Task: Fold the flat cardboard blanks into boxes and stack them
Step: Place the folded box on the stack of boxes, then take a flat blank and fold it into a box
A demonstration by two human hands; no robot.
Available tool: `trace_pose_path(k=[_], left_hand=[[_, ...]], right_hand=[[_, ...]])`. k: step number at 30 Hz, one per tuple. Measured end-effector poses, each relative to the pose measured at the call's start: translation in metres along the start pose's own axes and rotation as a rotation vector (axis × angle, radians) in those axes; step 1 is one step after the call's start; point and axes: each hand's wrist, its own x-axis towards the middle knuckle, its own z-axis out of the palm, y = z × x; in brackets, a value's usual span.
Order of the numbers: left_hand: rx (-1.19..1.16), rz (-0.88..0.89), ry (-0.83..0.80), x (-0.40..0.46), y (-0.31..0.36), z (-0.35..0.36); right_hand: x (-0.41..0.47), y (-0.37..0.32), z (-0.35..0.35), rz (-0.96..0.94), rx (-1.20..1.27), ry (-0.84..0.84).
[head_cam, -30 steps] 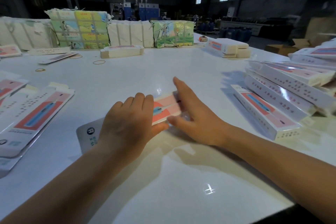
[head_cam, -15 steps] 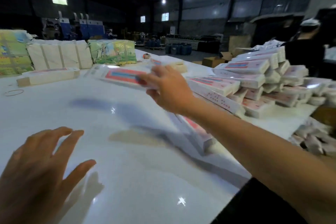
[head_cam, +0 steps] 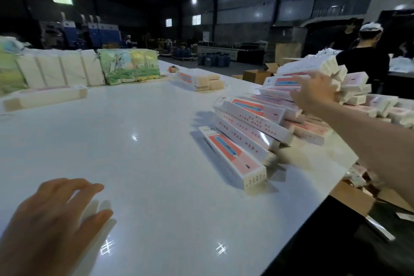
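A pile of folded white-and-pink boxes [head_cam: 251, 127] lies along the right side of the white table [head_cam: 145, 152], reaching higher toward the back. My right hand [head_cam: 313, 94] stretches over that pile, its fingers laid out on a box with a blue stripe [head_cam: 280, 83] near the top and its thumb spread away from it. The view is blurred there. My left hand [head_cam: 51, 226] hovers low over the table at the near left, fingers spread, holding nothing. One folded box [head_cam: 233, 154] lies alone at the pile's front.
Wrapped bundles, white [head_cam: 60, 69] and picture-printed [head_cam: 130, 65], line the far edge. A long box [head_cam: 44, 97] lies at far left, a small stack [head_cam: 197, 80] at the back. Cartons [head_cam: 354, 195] sit below the table's right edge. A person [head_cam: 367, 58] stands beyond the pile.
My right hand carried the folded box from the table's middle rightward to the top of the pile. My left hand let go of it and stayed near the front left.
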Motion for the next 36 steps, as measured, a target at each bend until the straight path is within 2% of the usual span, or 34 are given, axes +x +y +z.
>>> trace_pose_path(k=[3,5,9,11,14,21,25,27,30,33,36], left_hand=[[0.054,0.003,0.052,0.000,0.026,-0.025],[0.062,-0.024,0.014,-0.004,0.031,-0.034],[0.009,-0.130,-0.157,-0.007,0.032,-0.037],[0.013,-0.155,-0.151,-0.010,0.027,-0.031],[-0.005,-0.161,-0.135,-0.014,0.024,-0.030],[-0.018,-0.184,-0.184,-0.011,0.025,-0.029],[-0.108,-0.479,-0.147,0.009,-0.006,-0.065],[0.000,-0.630,-0.224,0.020,-0.044,-0.091],[0.295,-0.783,-0.438,0.012,-0.101,-0.129],[0.441,-0.834,-0.629,-0.017,-0.136,-0.141],[0.505,-0.785,-0.630,-0.034,-0.147,-0.135]], right_hand=[[-0.020,-0.067,-0.025,-0.252,0.277,0.185],[-0.060,-0.119,-0.038,-0.468,0.444,0.205],[-0.166,-0.201,-0.036,-0.856,0.582,-0.004],[-0.211,-0.225,-0.020,-0.966,0.558,-0.162],[-0.248,-0.239,0.007,-1.010,0.498,-0.312],[-0.253,-0.236,0.025,-0.980,0.573,-0.334],[-0.249,-0.230,0.023,-0.992,0.631,-0.342],[-0.248,-0.230,0.025,-0.996,0.642,-0.331],[-0.249,-0.230,0.027,-1.003,0.667,-0.298],[-0.251,-0.230,0.027,-1.005,0.685,-0.289],[-0.252,-0.231,0.028,-1.009,0.691,-0.280]])
